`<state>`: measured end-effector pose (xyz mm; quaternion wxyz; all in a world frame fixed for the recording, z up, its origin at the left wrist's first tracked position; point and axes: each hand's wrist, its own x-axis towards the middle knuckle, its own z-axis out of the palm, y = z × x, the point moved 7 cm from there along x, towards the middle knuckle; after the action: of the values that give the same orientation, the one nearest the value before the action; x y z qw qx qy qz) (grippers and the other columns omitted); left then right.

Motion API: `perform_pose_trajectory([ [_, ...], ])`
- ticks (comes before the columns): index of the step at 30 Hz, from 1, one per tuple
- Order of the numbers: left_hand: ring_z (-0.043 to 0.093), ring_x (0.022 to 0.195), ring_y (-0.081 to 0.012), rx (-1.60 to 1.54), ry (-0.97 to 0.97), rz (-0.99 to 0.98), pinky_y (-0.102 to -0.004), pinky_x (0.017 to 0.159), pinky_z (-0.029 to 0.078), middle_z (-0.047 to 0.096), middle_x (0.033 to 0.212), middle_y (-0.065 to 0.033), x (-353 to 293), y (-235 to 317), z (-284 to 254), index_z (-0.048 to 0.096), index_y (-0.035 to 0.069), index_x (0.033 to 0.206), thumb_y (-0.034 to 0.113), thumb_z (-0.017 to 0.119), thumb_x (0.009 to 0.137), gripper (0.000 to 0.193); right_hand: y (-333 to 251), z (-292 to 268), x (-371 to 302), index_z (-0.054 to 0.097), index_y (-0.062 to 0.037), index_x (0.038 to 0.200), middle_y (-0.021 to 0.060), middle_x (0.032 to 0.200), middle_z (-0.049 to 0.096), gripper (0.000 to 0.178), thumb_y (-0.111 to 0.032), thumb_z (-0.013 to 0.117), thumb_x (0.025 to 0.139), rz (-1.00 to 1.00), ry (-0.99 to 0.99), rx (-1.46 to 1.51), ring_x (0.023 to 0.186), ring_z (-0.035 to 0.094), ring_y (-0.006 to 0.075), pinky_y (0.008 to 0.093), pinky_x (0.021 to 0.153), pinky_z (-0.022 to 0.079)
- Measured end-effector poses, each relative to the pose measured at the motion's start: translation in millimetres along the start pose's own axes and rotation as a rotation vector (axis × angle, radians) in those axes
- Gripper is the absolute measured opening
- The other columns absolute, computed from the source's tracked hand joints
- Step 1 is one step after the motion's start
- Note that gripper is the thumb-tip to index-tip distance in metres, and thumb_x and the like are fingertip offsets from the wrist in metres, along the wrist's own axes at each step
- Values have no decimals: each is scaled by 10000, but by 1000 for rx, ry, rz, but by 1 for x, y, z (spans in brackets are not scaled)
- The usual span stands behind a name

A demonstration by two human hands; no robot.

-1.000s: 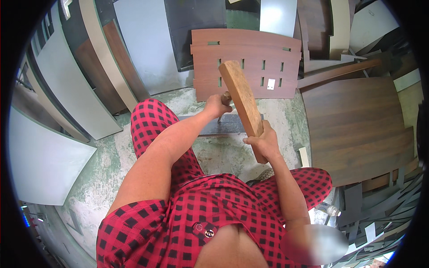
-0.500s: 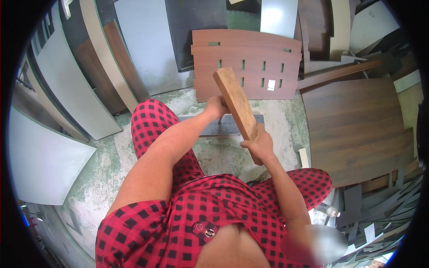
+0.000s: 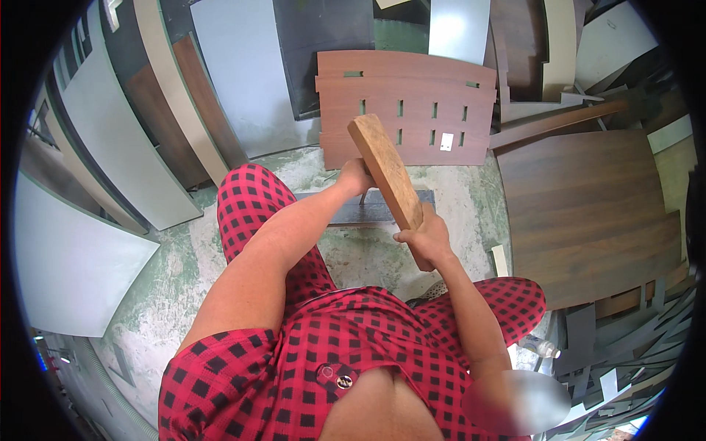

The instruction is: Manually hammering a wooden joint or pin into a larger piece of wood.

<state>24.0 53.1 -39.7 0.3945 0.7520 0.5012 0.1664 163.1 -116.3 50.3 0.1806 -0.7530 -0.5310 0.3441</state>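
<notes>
My right hand (image 3: 429,239) is wrapped round the lower end of a thick, light-brown wooden block (image 3: 386,173), which slants up and to the left. My left hand (image 3: 355,177) is closed at the block's left edge, its fingers partly hidden behind the wood. From under it a thin brownish piece (image 3: 362,199) points down toward a dark grey board (image 3: 346,214) lying on the floor; its kind is too small to tell. The block covers part of that board.
A reddish-brown slotted panel (image 3: 404,84) leans upright ahead. Large pale panels (image 3: 118,125) stand on the left. On the right lie a dark brown board (image 3: 588,213) and piled offcuts (image 3: 640,345). A small bottle (image 3: 543,345) is beside my right knee.
The block's upper end has shifted very slightly left and down. Both hands keep nearly the same places and grips.
</notes>
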Motion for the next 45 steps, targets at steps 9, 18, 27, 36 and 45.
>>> perform_pose_trajectory([
  [9, 666, 840, -280, 2, -13, -33, -378, 769, 510, 694, 868, -133, 2, -15, 1, 678, 46, 932, 221, 779, 630, 363, -13, -12, -6, 472, 19, 1105, 246, 913, 632, 683, -278, 787, 577, -51, 93, 90, 878, 619, 403, 439, 781, 480],
  [18, 663, 891, -304, -74, 61, 0, -378, 792, 508, 697, 918, -141, 0, -10, 0, 687, 51, 951, 300, 803, 643, 412, -20, -14, -11, 470, 3, 1099, 260, 948, 620, 646, -273, 768, 596, -104, 143, 240, 890, 616, 417, 448, 789, 477],
  [27, 669, 889, -293, -131, 75, -9, -373, 786, 508, 702, 915, -140, 4, -38, 1, 682, 44, 928, 297, 788, 657, 385, -35, -15, -13, 453, -10, 1115, 263, 955, 621, 661, -280, 764, 597, -185, 161, 183, 891, 615, 420, 451, 785, 480],
  [36, 674, 879, -288, -51, 30, 23, -380, 773, 510, 694, 913, -168, 1, -10, 1, 668, 21, 972, 249, 812, 621, 443, -5, 1, 0, 460, -1, 1044, 211, 883, 622, 596, -238, 777, 597, 10, 20, -64, 850, 619, 347, 397, 776, 480],
  [45, 663, 815, -323, 38, -74, -19, -393, 744, 515, 677, 809, -183, 5, -6, 7, 674, 18, 809, 240, 776, 526, 373, 1, -20, -1, 477, 19, 1061, 239, 935, 630, 662, -302, 791, 574, -6, 133, 253, 898, 626, 374, 416, 794, 485],
])
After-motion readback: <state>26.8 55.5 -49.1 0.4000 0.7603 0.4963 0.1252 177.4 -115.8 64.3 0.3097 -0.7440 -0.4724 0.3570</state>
